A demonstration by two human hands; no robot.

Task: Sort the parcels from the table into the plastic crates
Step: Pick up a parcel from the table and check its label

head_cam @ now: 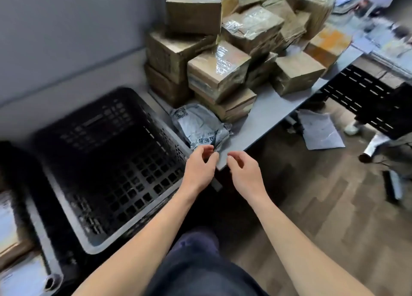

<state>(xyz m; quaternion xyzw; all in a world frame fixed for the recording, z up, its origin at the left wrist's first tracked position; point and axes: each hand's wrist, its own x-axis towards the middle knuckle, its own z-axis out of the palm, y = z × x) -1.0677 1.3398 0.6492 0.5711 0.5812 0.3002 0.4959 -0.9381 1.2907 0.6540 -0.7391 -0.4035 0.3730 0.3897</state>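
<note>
Hands: our left hand (200,165) curls at the grey bag (200,126), grip unclear; right hand (244,169) slack, holding nothing.
Crate: black crate (95,126) shows us only grid floor.
Writing: bag print blurred.

Nothing is coming through cleanly here: the crumpled grey plastic mailer bag (198,126) is showing a square code patch and bold dark printed characters, all blurring beyond reading.

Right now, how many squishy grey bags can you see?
2. One grey bag lies at the near corner of the table, by the left hand. A second grey bag lies flat on the floor, right of the table. More may hide behind the boxes.
</note>
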